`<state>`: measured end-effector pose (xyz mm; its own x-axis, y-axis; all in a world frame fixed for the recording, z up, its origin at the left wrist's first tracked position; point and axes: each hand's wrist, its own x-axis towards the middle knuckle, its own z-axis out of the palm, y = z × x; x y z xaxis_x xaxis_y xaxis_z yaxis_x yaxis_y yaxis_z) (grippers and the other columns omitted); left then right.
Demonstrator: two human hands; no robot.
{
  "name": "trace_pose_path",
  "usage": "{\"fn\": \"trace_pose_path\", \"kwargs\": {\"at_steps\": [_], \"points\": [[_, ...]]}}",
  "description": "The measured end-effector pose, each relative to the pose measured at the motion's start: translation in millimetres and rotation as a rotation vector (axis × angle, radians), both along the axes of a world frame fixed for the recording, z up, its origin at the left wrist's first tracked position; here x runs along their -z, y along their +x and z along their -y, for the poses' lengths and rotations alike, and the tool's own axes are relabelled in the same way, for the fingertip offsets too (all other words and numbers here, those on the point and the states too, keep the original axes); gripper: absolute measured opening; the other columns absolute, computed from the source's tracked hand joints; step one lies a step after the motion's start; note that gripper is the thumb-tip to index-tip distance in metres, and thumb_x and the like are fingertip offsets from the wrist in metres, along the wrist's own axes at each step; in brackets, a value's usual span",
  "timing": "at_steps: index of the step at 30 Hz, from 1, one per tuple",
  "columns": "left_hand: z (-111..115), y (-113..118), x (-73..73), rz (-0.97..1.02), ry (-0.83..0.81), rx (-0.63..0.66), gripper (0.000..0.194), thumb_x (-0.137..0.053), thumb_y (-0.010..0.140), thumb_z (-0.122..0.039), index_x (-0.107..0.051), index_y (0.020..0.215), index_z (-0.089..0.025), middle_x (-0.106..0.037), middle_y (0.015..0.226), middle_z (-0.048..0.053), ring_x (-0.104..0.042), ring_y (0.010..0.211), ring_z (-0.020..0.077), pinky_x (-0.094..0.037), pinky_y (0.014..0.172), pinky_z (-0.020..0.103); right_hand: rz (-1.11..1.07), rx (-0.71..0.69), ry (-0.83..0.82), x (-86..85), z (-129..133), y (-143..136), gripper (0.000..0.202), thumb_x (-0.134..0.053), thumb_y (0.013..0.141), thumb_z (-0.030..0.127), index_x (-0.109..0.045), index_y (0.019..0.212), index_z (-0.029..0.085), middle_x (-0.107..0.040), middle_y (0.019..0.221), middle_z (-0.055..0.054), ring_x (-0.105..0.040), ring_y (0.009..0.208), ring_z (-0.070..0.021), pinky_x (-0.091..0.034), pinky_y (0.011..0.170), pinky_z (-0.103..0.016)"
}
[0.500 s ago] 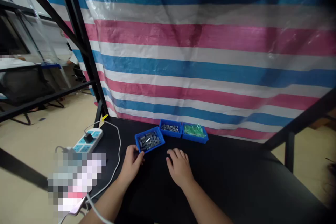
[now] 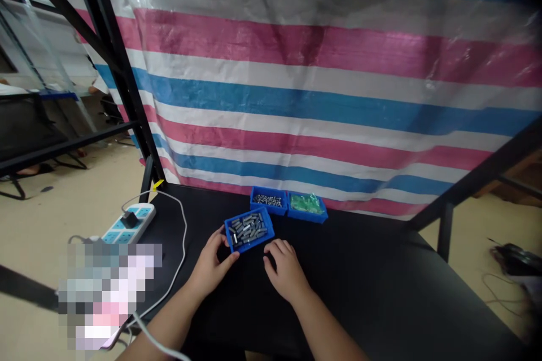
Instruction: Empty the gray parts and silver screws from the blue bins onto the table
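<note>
A small blue bin (image 2: 231, 238) filled with short grey metal parts sits on the black table (image 2: 381, 293). My left hand (image 2: 210, 264) grips its near-left corner, fingers along the left wall and thumb at the front edge. Palm down on the table just right of the bin's front, my right hand (image 2: 287, 272) holds nothing, its fingers slightly curled. Behind stand two more blue bins side by side: one with small silver parts (image 2: 267, 201), one with green pieces (image 2: 307, 204).
A white and blue power strip (image 2: 129, 223) with a black plug lies at the table's left edge, and its white cable (image 2: 180, 256) loops past my left arm. A striped tarp (image 2: 322, 96) hangs behind the table. Black frame posts (image 2: 122, 84) rise at the left.
The bin of grey parts has slid right and nearer, closer to the two rear bins, with my left hand on its corner. My right hand stays put. The view has shifted a little.
</note>
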<state>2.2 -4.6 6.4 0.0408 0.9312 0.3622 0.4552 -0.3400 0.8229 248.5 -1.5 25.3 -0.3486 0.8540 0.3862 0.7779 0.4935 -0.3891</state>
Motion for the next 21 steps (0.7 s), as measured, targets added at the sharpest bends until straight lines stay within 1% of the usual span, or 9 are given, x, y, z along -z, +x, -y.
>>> {"fn": "trace_pose_path", "kwargs": {"at_steps": [2, 5, 8, 11, 14, 17, 21], "points": [[0.9, -0.2, -0.7, -0.023, -0.011, 0.015, 0.021, -0.065, 0.087, -0.038, -0.054, 0.093, -0.022, -0.058, 0.134, 0.014, -0.046, 0.139, 0.03, -0.044, 0.11, 0.046, -0.034, -0.009, 0.013, -0.9, 0.3, -0.6, 0.015, -0.054, 0.088, 0.012, -0.061, 0.097, 0.023, -0.062, 0.1, -0.005, -0.056, 0.097, -0.0225, -0.044, 0.088, -0.036], [1.8, -0.2, 0.6, -0.029, -0.051, 0.038, 0.021, -0.062, 0.089, -0.037, -0.053, 0.1, -0.022, -0.057, 0.134, 0.014, -0.055, 0.128, 0.028, -0.048, 0.104, 0.044, -0.048, -0.001, 0.024, -1.7, 1.7, -2.2, 0.02, -0.054, 0.089, 0.015, -0.06, 0.106, 0.023, -0.061, 0.104, -0.007, -0.055, 0.1, -0.024, -0.044, 0.089, -0.038], [1.8, 0.1, 2.9, -0.026, -0.06, 0.044, 0.021, -0.061, 0.089, -0.036, -0.051, 0.103, -0.022, -0.058, 0.131, 0.013, -0.061, 0.116, 0.0259, -0.051, 0.098, 0.041, 0.009, -0.009, -0.013, -1.6, 2.8, -4.2, 0.012, -0.054, 0.091, 0.017, -0.062, 0.097, 0.024, -0.061, 0.1, -0.005, -0.054, 0.095, -0.0231, -0.045, 0.087, -0.037], [2.0, 0.8, 2.2, -0.052, -0.021, 0.054, 0.019, -0.061, 0.089, -0.034, -0.049, 0.098, -0.022, -0.055, 0.131, 0.013, -0.058, 0.117, 0.0258, -0.049, 0.1, 0.042, 0.018, -0.019, -0.033, -1.1, 3.1, -5.4, 0.011, -0.052, 0.092, 0.017, -0.06, 0.093, 0.024, -0.06, 0.097, -0.005, -0.054, 0.093, -0.0222, -0.045, 0.088, -0.037], [2.9, 1.9, -1.8, -0.101, 0.006, 0.066, 0.019, -0.062, 0.089, -0.034, -0.048, 0.093, -0.022, -0.053, 0.129, 0.013, -0.053, 0.124, 0.0272, -0.046, 0.104, 0.044, -0.014, -0.033, -0.037, -1.1, 3.5, -5.5, 0.015, -0.054, 0.089, 0.015, -0.06, 0.101, 0.023, -0.06, 0.101, -0.006, -0.055, 0.095, -0.0231, -0.046, 0.09, -0.038], [3.7, 3.4, -5.3, -0.134, 0.007, 0.056, 0.02, -0.063, 0.088, -0.034, -0.049, 0.093, -0.022, -0.053, 0.126, 0.012, -0.054, 0.122, 0.0272, -0.048, 0.102, 0.043, -0.014, -0.053, -0.036, -2.1, 4.5, -5.4, 0.025, -0.055, 0.088, 0.014, -0.061, 0.11, 0.024, -0.06, 0.107, -0.006, -0.055, 0.1, -0.0234, -0.047, 0.091, -0.038], [3.3, 5.0, -5.3, -0.174, -0.006, 0.024, 0.021, -0.066, 0.085, -0.033, -0.05, 0.093, -0.022, -0.051, 0.125, 0.012, -0.055, 0.121, 0.0276, -0.049, 0.103, 0.044, 0.029, -0.043, -0.009, -2.8, 5.1, -6.4, 0.026, -0.056, 0.087, 0.013, -0.064, 0.108, 0.026, -0.06, 0.109, -0.006, -0.056, 0.101, -0.0232, -0.048, 0.091, -0.038]]}}
